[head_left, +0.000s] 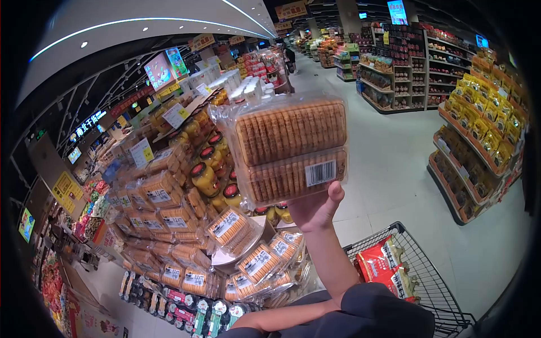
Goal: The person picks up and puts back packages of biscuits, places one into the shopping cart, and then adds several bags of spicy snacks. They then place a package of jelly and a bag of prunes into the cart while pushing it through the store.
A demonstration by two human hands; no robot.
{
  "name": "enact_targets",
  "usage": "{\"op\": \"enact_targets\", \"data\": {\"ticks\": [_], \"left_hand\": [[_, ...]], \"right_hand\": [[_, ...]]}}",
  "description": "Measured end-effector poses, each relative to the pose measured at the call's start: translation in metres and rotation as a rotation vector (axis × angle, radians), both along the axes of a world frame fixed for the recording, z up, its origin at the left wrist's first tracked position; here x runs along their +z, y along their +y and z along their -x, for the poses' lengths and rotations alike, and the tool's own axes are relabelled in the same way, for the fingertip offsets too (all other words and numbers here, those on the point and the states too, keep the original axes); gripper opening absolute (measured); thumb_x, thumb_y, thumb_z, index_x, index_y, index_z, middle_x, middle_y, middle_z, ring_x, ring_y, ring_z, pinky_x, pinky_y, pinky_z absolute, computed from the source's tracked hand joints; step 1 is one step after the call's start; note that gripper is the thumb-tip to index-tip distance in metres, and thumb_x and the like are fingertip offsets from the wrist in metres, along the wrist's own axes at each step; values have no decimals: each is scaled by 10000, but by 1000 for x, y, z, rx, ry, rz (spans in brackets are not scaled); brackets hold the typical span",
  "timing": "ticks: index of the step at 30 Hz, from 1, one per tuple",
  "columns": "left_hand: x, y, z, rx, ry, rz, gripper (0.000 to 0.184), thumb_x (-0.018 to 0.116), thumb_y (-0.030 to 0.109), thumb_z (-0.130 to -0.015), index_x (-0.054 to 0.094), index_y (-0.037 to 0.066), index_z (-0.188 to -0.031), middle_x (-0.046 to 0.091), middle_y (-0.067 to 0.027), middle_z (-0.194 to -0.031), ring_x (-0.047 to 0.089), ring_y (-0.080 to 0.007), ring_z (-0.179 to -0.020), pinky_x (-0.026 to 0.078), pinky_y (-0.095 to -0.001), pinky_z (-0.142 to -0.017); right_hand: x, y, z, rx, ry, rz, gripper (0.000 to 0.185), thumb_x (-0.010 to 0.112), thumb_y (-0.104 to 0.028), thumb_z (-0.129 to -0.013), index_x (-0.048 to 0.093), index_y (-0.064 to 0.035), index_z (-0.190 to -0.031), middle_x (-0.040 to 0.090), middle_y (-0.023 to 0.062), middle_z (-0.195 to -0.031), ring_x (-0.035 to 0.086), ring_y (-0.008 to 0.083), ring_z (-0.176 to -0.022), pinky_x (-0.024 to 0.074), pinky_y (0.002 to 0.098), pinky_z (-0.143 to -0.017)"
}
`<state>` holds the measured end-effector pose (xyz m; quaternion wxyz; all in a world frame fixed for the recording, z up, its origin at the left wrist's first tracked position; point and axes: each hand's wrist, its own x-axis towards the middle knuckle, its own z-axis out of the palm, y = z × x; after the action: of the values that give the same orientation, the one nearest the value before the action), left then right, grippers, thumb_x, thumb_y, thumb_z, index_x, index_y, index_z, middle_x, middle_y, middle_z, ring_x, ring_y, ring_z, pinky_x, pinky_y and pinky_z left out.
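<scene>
My right hand (320, 209) holds up a clear plastic pack of biscuits (290, 132) from below. The thumb shows at the lower right corner, and the other fingers are hidden behind the pack. Two rows of round, golden-brown biscuits stand on edge inside, with a white barcode label (321, 173) on the lower row. My left forearm (282, 316) crosses the bottom of the view; its hand cannot be seen. Below the held pack lie similar biscuit packs (259, 265) in a pile, several with white printed labels.
A wire shopping cart (437, 281) at lower right carries red packaged goods (383, 265). Left of the held pack are jars with dark-and-red lids (204, 176) and stacked biscuit packs (163, 194). A shelf of yellow bags (484, 112) stands right, across the pale floor aisle (389, 163).
</scene>
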<state>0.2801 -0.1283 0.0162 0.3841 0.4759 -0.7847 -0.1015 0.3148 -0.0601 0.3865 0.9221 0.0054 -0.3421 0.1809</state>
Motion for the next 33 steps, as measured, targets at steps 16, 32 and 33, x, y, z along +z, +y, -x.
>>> {"op": "enact_targets", "data": {"ticks": [16, 32, 33], "left_hand": [[14, -22, 7, 287, 138, -58, 328, 606, 259, -858, 597, 41, -1103, 607, -163, -1100, 566, -265, -1025, 428, -361, -892], [69, -4, 20, 545, 358, -96, 299, 595, 232, -866, 603, 36, -1091, 619, -164, -1070, 580, -263, -998, 439, -352, -877], [73, -2, 20, 557, 372, -98, 297, 595, 230, -866, 603, 36, -1090, 620, -164, -1068, 581, -263, -996, 440, -351, -876]], "right_hand": [[-41, 27, -7, 92, 71, 144, 819, 768, -450, -641, 435, -118, -1312, 507, 51, -1279, 490, 249, -1170, 432, 428, -974], [-37, 41, -12, 77, 58, 231, 807, 736, -481, -672, 418, -125, -1323, 510, 32, -1268, 495, 223, -1168, 445, 397, -967], [-38, 40, -12, 86, 44, 241, 805, 735, -479, -673, 417, -126, -1323, 511, 32, -1267, 499, 221, -1165, 450, 389, -965]]}}
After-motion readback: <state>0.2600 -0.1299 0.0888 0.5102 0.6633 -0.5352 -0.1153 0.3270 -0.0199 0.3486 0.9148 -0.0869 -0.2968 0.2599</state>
